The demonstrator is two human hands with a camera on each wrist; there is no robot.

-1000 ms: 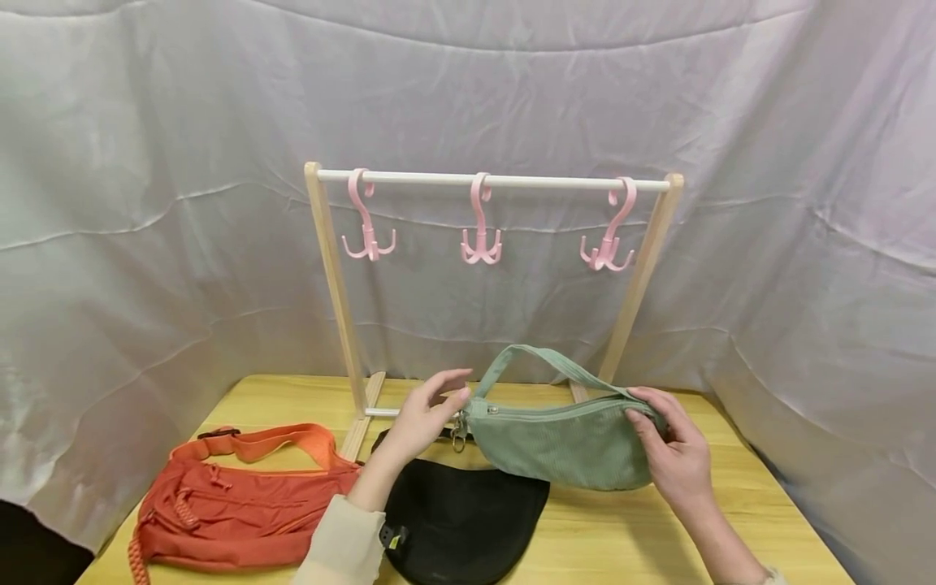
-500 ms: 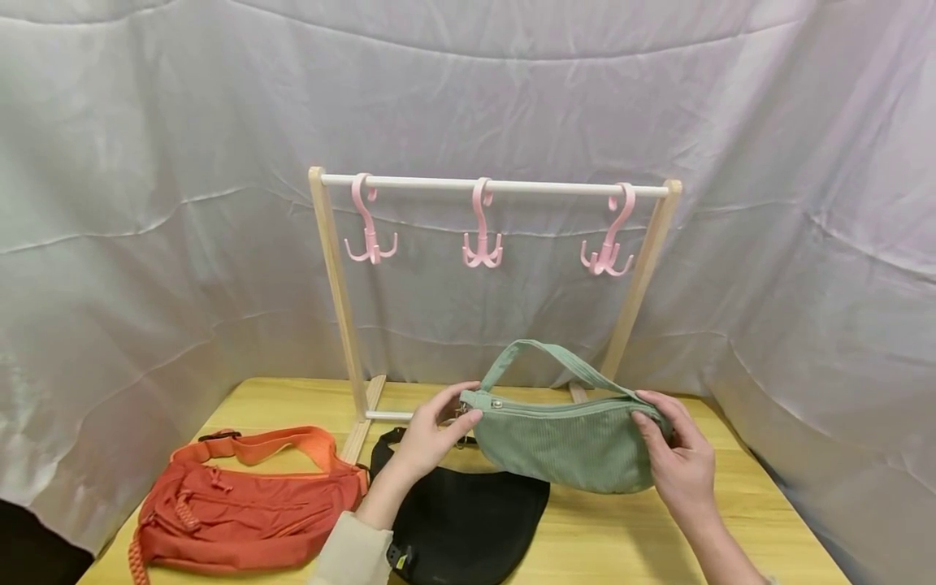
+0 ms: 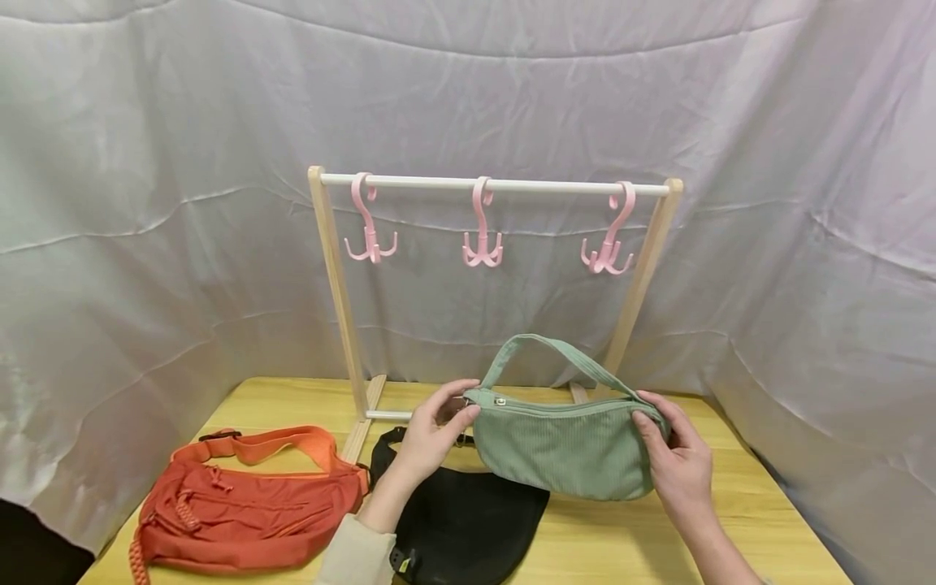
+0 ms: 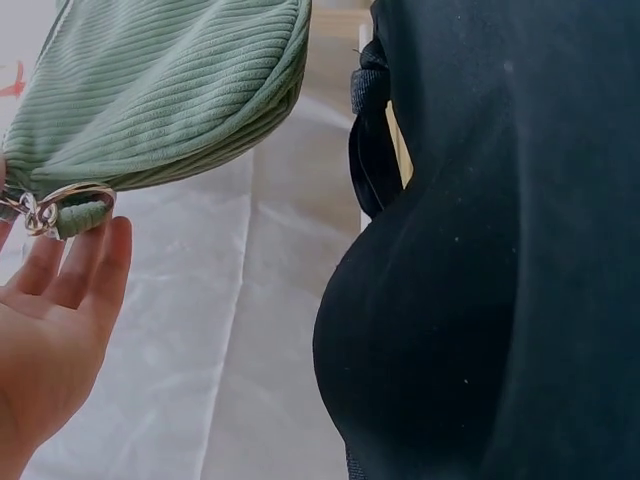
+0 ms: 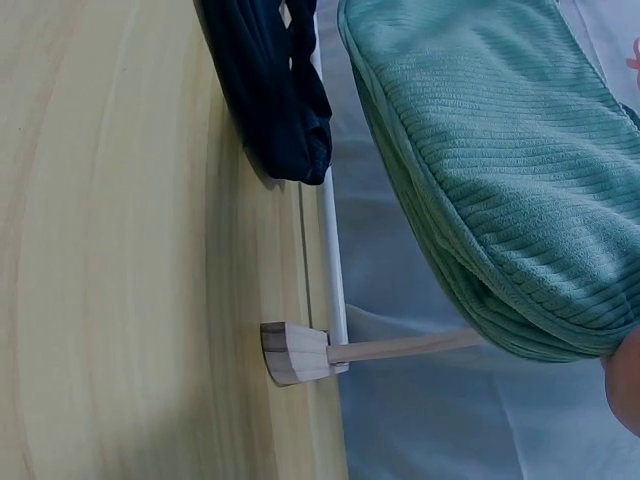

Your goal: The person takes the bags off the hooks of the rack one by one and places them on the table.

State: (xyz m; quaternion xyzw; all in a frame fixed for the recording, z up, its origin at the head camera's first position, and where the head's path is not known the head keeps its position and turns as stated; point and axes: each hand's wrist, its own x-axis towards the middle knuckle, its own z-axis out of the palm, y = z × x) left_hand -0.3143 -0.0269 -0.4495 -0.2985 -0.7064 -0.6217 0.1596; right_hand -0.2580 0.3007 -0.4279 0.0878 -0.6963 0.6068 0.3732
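Held up between both hands is a green corduroy shoulder bag (image 3: 563, 451), its strap (image 3: 548, 345) arching over the zipped top. My left hand (image 3: 431, 431) pinches its left end by the strap joint, thumb in front and fingers behind. Metal rings (image 4: 42, 212) dangle at that corner in the left wrist view. The right hand (image 3: 680, 463) grips the opposite end, its thumb on the front. Only a bit of the right hand shows in the right wrist view, beside the green corduroy (image 5: 520, 180). A black bag (image 3: 468, 520) lies on the table below.
An orange-red waist bag (image 3: 249, 516) lies at the left of the wooden table (image 3: 738, 520). Behind stands a rack with wooden posts and a white top bar (image 3: 548, 186). From it hang pink hooks (image 3: 370, 236), one left, one middle (image 3: 482, 236) and one right (image 3: 607, 244). Grey cloth surrounds everything.
My left hand has moved right and taken hold of the green bag's left end, which it was only beside before. The bag's front now faces me more, and its strap stands slightly higher.
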